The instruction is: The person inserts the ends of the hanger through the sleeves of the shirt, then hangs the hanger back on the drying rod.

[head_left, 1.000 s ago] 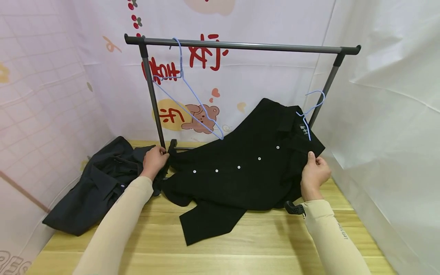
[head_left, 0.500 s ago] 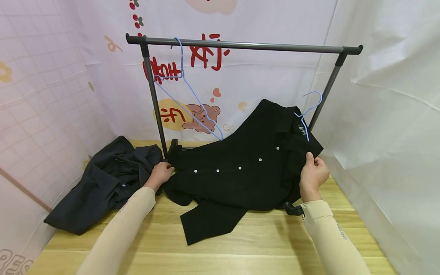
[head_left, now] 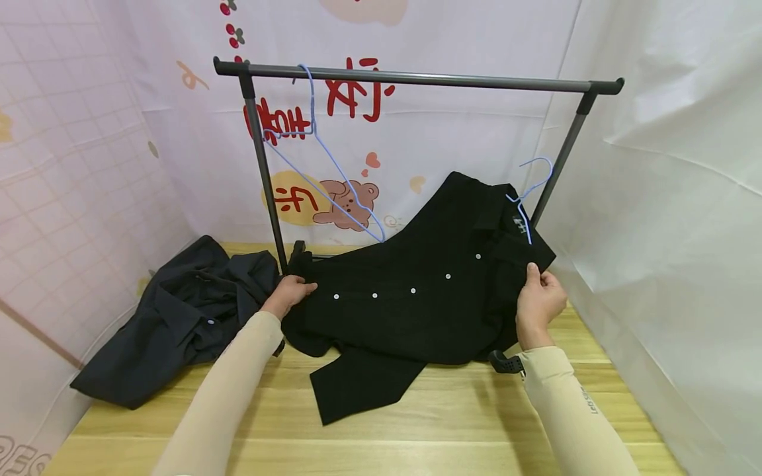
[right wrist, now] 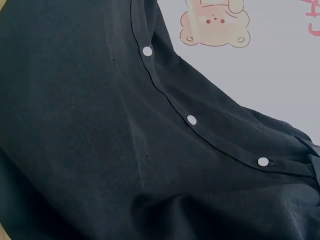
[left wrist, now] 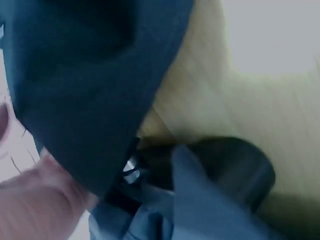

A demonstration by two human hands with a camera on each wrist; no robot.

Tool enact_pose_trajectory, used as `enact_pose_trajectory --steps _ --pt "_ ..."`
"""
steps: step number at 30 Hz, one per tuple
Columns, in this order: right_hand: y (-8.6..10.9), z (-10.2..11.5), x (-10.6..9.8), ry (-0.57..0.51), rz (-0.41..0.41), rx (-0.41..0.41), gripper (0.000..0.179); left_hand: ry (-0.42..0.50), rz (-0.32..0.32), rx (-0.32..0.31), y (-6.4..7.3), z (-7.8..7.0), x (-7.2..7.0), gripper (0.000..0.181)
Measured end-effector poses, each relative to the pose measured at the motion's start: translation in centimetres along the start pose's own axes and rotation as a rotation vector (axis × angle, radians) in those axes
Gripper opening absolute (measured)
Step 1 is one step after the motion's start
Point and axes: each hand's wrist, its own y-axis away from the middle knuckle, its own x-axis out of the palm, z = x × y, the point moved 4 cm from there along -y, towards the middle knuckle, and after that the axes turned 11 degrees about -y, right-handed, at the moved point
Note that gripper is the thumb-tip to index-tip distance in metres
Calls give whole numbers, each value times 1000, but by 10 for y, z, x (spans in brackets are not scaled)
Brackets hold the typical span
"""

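A black button-up shirt (head_left: pixel 411 317) with white buttons lies sideways, its collar end raised at the right and a sleeve spread on the table. My right hand (head_left: pixel 540 301) pinches the shirt near its collar and shoulder. A blue wire hanger (head_left: pixel 524 198) sticks out of the collar, its lower part hidden in the cloth. At the hem end, my left hand (head_left: pixel 290 294) grips the shirt's edge, thumb on the front; the left wrist view shows that hand (left wrist: pixel 42 200) blurred against dark cloth. The right wrist view shows the shirt front (right wrist: pixel 75 110) with its button row.
A dark clothes rack (head_left: pixel 417 79) stands behind the shirt. Another blue hanger (head_left: pixel 342 168) hangs from its bar at the left. A crumpled dark garment (head_left: pixel 178 317) lies on the wooden table (head_left: pixel 417 443) at the left. White printed sheets enclose the back and sides.
My left hand has moved from beside the rack's left post down and right onto the shirt's hem. The hanger in the collar has shifted slightly left. My right hand keeps its hold.
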Motion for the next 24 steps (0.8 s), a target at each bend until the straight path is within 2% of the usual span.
enact_pose_trajectory --steps 2,3,7,9,14,16,18,20,22,24 --pt "0 0 0 -7 -4 0 38 -86 -25 -41 -1 0 2 67" --pt "0 0 -1 -8 -5 -3 38 -97 -33 -55 -1 0 3 69" --pt "0 0 -1 3 -8 -18 37 17 -8 -68 0 -1 7 79" --pt "-1 0 -2 11 -8 -23 38 57 22 -43 0 -4 9 77" --pt "-1 1 -1 14 -6 -20 41 19 40 53 4 -11 10 41" --pt "-2 2 -2 17 -6 -16 42 41 -11 95 6 -15 6 34" --pt "-3 3 -2 19 -6 -14 43 78 -88 132 8 -19 -1 32" --pt "-3 4 -2 11 -6 -9 44 45 -177 185 10 -24 -8 31" --pt "-4 6 -2 3 -3 -7 44 -90 -271 239 13 -28 -13 30" --pt "-3 6 -2 -3 -3 -5 44 -271 -350 293 18 -31 -15 30"
